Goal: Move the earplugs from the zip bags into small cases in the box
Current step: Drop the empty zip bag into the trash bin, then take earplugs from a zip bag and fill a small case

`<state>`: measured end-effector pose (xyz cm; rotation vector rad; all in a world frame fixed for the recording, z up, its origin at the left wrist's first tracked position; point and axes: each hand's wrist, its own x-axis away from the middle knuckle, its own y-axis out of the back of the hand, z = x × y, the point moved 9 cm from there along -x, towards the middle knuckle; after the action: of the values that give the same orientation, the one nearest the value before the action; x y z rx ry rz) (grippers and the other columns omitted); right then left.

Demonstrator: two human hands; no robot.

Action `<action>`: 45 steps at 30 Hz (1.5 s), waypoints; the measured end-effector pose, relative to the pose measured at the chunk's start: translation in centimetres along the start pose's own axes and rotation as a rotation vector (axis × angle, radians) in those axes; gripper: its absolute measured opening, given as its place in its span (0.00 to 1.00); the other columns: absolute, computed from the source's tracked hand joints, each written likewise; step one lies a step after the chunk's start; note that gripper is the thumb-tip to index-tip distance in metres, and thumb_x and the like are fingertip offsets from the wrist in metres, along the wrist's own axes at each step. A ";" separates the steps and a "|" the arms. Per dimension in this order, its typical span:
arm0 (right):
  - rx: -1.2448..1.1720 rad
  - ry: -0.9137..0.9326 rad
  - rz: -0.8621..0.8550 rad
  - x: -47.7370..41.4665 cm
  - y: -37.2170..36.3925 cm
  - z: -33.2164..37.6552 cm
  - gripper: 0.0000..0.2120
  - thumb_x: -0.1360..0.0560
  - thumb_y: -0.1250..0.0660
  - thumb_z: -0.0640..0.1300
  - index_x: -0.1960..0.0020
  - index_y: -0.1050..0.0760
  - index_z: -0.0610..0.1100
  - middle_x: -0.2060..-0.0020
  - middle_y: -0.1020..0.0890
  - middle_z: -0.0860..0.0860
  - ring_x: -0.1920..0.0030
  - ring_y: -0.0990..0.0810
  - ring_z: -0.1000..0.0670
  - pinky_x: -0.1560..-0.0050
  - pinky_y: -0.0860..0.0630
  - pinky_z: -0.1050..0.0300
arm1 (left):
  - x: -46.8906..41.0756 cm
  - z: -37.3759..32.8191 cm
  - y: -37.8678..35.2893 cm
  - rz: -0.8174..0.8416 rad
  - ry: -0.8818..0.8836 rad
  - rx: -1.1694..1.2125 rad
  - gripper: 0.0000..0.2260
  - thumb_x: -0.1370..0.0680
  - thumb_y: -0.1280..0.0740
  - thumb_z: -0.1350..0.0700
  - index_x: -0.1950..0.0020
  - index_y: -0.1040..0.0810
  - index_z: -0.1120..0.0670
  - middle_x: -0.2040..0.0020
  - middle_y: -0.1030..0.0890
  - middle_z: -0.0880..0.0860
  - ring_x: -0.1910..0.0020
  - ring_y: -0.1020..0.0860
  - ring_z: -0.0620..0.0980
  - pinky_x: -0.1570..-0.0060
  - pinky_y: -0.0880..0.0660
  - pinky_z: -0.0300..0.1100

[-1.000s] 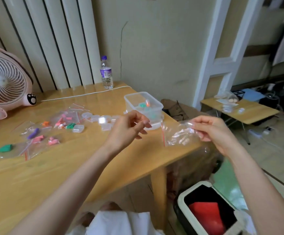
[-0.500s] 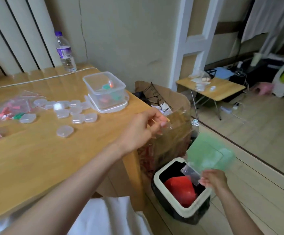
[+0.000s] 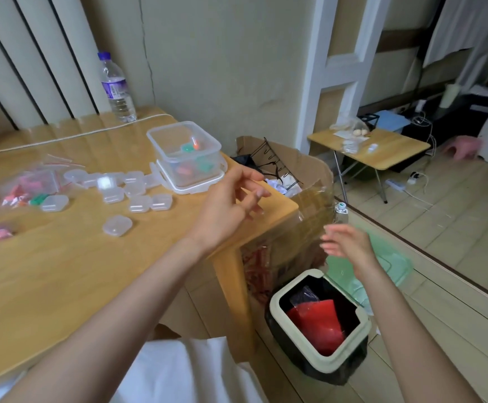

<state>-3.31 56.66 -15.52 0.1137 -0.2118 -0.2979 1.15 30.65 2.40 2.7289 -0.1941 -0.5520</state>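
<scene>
A clear plastic box (image 3: pixel 185 146) stands on its white lid near the table's right corner, with green and orange earplugs inside. Several small clear cases (image 3: pixel 138 193) lie left of it, one lone case (image 3: pixel 117 225) nearer me. Zip bags with coloured earplugs (image 3: pixel 24 190) lie at the far left. My left hand (image 3: pixel 231 205) hovers over the table's right corner, fingers loose, holding nothing. My right hand (image 3: pixel 344 245) hangs off the table above the waste bin, fingers relaxed and empty. An empty zip bag (image 3: pixel 305 295) lies inside the bin.
The white-rimmed waste bin (image 3: pixel 318 362) with a red liner stands on the floor beside the table leg. A cardboard box (image 3: pixel 301 181) of clutter sits behind the corner. A water bottle (image 3: pixel 116 88) and white cable (image 3: pixel 71 135) are at the table's back. A small folding table (image 3: pixel 382 149) stands beyond.
My right hand let go of the empty zip bag into the bin and rose above it. My left hand's fingers have loosened over the table corner.
</scene>
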 end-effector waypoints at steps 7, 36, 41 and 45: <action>-0.012 0.345 0.026 3.2 -4.6 15.7 0.07 0.23 0.36 0.37 0.50 0.22 0.45 0.58 0.17 0.47 0.60 0.19 0.51 0.56 0.20 0.59 | 0.2 0.1 3.5 -0.072 0.023 -0.044 0.07 0.22 0.36 0.60 0.45 0.27 0.57 0.52 0.19 0.53 0.61 0.19 0.51 0.62 0.21 0.46; 0.277 0.617 0.896 20.0 -47.3 20.1 0.06 0.26 0.34 0.34 0.55 0.22 0.43 0.65 0.21 0.48 0.68 0.25 0.55 0.71 0.29 0.70 | 13.3 13.1 34.8 -0.421 0.737 -1.127 0.16 0.22 0.40 0.45 0.41 0.25 0.53 0.38 0.25 0.56 0.35 0.32 0.56 0.41 0.36 0.47; 0.199 0.730 0.933 20.8 -48.1 20.4 0.11 0.29 0.33 0.34 0.50 0.22 0.47 0.57 0.20 0.58 0.59 0.25 0.59 0.56 0.30 0.69 | 13.3 12.2 35.8 -0.613 0.605 -1.036 0.12 0.23 0.36 0.47 0.50 0.23 0.55 0.51 0.18 0.57 0.47 0.22 0.58 0.52 0.30 0.46; 0.114 0.667 1.063 21.1 -48.2 20.0 0.21 0.31 0.31 0.40 0.40 0.28 0.52 0.45 0.23 0.57 0.44 0.26 0.61 0.48 0.31 0.72 | 13.1 13.0 35.5 -0.697 0.425 -0.139 0.09 0.21 0.37 0.55 0.54 0.25 0.61 0.60 0.19 0.59 0.60 0.20 0.57 0.60 0.25 0.43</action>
<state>-1.50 2.89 1.06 0.1904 0.3839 0.8112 5.65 -8.98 -0.53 2.6464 0.8864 -0.1229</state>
